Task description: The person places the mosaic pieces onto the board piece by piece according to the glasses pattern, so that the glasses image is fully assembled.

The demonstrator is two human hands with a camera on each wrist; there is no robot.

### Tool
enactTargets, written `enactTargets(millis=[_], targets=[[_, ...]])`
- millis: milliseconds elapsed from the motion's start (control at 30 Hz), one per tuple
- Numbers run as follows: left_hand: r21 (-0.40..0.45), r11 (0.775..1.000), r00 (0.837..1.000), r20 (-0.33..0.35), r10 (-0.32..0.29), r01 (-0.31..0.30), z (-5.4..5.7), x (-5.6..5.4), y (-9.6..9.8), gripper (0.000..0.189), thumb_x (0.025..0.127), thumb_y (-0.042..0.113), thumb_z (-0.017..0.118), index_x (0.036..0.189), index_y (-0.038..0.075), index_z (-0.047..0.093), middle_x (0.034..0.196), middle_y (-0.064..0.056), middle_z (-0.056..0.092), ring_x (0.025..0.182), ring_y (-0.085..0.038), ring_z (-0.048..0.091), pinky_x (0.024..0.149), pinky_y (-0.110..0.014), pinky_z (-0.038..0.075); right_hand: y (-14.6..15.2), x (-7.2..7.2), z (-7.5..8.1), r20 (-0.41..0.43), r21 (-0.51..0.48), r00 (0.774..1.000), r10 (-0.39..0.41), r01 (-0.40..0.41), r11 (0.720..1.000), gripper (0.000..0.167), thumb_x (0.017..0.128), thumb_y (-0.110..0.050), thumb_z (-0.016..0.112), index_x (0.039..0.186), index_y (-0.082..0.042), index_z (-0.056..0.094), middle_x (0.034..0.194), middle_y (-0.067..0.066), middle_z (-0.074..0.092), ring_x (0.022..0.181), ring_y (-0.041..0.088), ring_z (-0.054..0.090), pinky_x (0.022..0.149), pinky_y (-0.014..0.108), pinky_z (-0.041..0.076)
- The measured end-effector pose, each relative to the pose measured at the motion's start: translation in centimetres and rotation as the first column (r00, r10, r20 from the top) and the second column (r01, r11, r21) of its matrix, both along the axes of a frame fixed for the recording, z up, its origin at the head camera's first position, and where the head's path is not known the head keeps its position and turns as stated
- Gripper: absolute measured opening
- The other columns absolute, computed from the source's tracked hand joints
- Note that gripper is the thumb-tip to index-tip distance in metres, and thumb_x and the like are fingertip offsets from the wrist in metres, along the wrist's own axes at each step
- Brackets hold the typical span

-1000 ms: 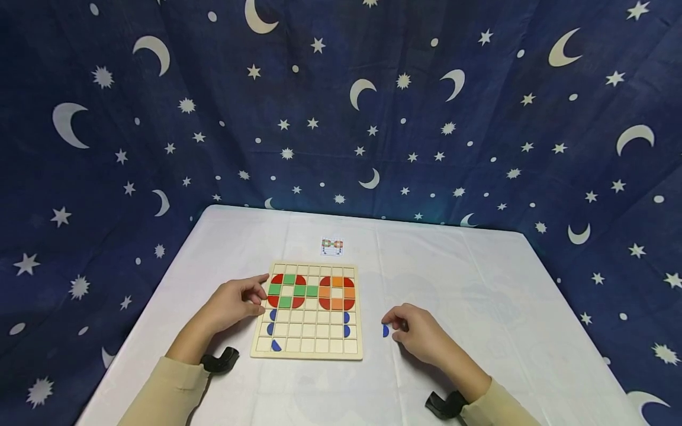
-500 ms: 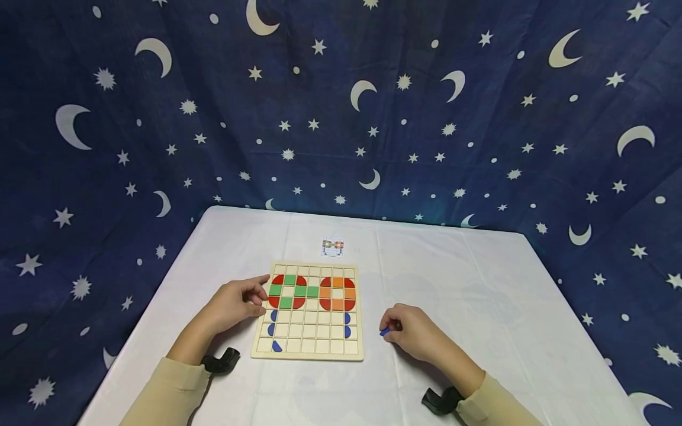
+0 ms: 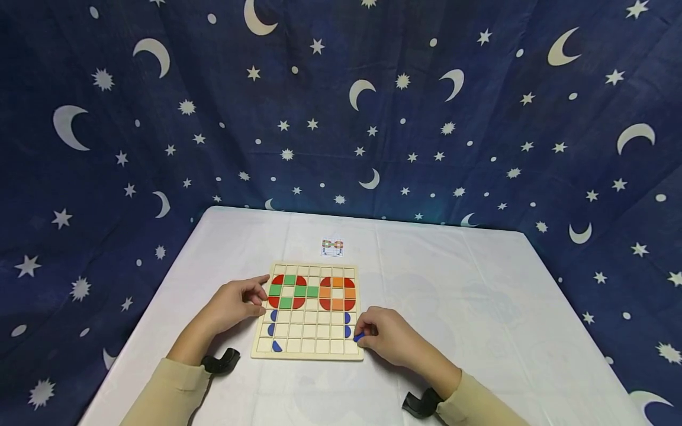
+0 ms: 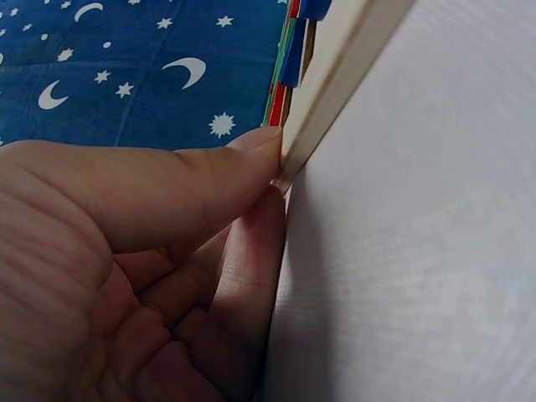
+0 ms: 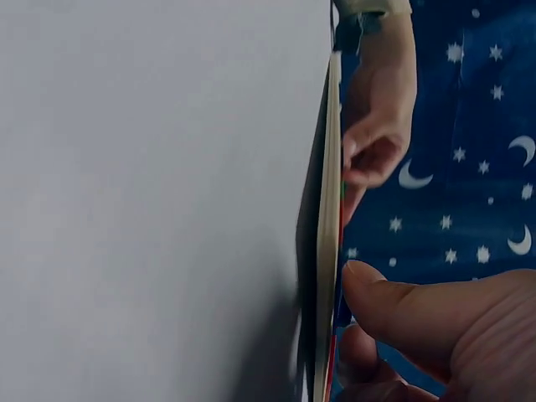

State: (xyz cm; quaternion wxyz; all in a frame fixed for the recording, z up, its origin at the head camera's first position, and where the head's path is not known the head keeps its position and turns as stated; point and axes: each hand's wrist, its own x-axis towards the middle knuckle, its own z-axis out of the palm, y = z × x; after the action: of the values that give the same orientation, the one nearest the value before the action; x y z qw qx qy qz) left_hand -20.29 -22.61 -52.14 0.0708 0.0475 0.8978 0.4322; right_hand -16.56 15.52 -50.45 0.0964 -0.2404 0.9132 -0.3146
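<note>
A pale wooden grid board [image 3: 308, 355] lies flat on the table, with red, green, orange and blue tiles forming two rings and two side columns. My left hand [image 3: 234, 305] holds the board's left edge, its thumb and a finger touching the rim in the left wrist view. My right hand [image 3: 391, 337] pinches a small blue tile [image 3: 359, 336] over the board's lower right edge, just right of a blue half-round tile [image 3: 347, 332]. The fingertips cover part of the pinched tile. At the board's lower left lies another blue tile [image 3: 276, 346].
A small printed card [image 3: 333, 247] with a similar coloured pattern lies behind the board. White cloth covers the table [image 3: 453, 284]. A dark blue curtain [image 3: 319, 89] with moons and stars hangs behind and at the sides. Each wrist carries a black strap mount [image 3: 221, 361].
My right hand has picked the blue tile up off the table and carried it left to the board's right edge. The left hand stays at the board.
</note>
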Motion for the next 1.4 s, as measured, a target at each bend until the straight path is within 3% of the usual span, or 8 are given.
enactTargets(millis=[400,633,867,1133,1400], targets=[[0.01,1.0,1.0,-0.005,-0.005,0.006,-0.1,-0.2,-0.1,0.02,0.081,0.003,0.087,0.092,0.015,0.075,0.145,-0.007,0.069,0.088,-0.017,0.06,0.076,-0.025,0.045,-3.8,0.2,-0.2,0.009,-0.054,0.997,0.076,-0.076,0.996,0.022,0.085,-0.01,0.089,0.084,-0.025,0.073,0.074,-0.015,0.052,0.07,-0.002,0.047,0.065,0.02,0.043],[0.0,1.0,1.0,-0.008,-0.009,0.009,0.0,-0.3,-0.1,0.02,0.081,0.003,0.087,0.091,0.016,0.075,0.147,-0.007,0.068,0.088,-0.017,0.06,0.077,-0.025,0.044,-4.3,0.5,-0.3,0.011,-0.032,0.998,0.059,-0.058,0.998,0.021,0.084,-0.011,0.089,0.082,-0.025,0.073,0.069,-0.015,0.048,0.065,-0.002,0.044,0.062,0.019,0.038],[-0.002,1.0,1.0,-0.01,-0.012,0.012,0.0,-0.4,0.0,0.02,0.081,0.003,0.087,0.093,0.016,0.076,0.133,-0.004,0.072,0.088,-0.017,0.06,0.077,-0.025,0.044,-4.0,0.5,-0.4,0.037,-0.039,0.997,0.063,-0.062,0.997,0.02,0.083,-0.012,0.09,0.083,-0.025,0.074,0.069,-0.014,0.049,0.065,-0.002,0.045,0.063,0.019,0.039],[-0.008,1.0,1.0,-0.009,-0.01,0.01,0.1,-0.2,-0.1,0.02,0.081,0.003,0.087,0.091,0.015,0.075,0.153,-0.008,0.065,0.088,-0.017,0.061,0.079,-0.025,0.044,-3.5,0.0,-0.9,0.042,-0.051,0.997,0.06,-0.058,0.997,0.022,0.084,-0.007,0.087,0.083,-0.025,0.075,0.069,-0.013,0.05,0.066,-0.001,0.046,0.063,0.02,0.04],[0.001,1.0,1.0,-0.002,-0.009,0.009,0.0,-0.2,0.0,0.02,0.082,0.003,0.087,0.092,0.015,0.075,0.15,-0.008,0.066,0.089,-0.017,0.06,0.079,-0.026,0.044,-3.2,0.0,-0.9,0.046,-0.07,0.998,0.037,-0.033,0.997,0.021,0.084,-0.003,0.084,0.08,-0.022,0.075,0.07,-0.012,0.05,0.066,0.0,0.045,0.061,0.02,0.038]])
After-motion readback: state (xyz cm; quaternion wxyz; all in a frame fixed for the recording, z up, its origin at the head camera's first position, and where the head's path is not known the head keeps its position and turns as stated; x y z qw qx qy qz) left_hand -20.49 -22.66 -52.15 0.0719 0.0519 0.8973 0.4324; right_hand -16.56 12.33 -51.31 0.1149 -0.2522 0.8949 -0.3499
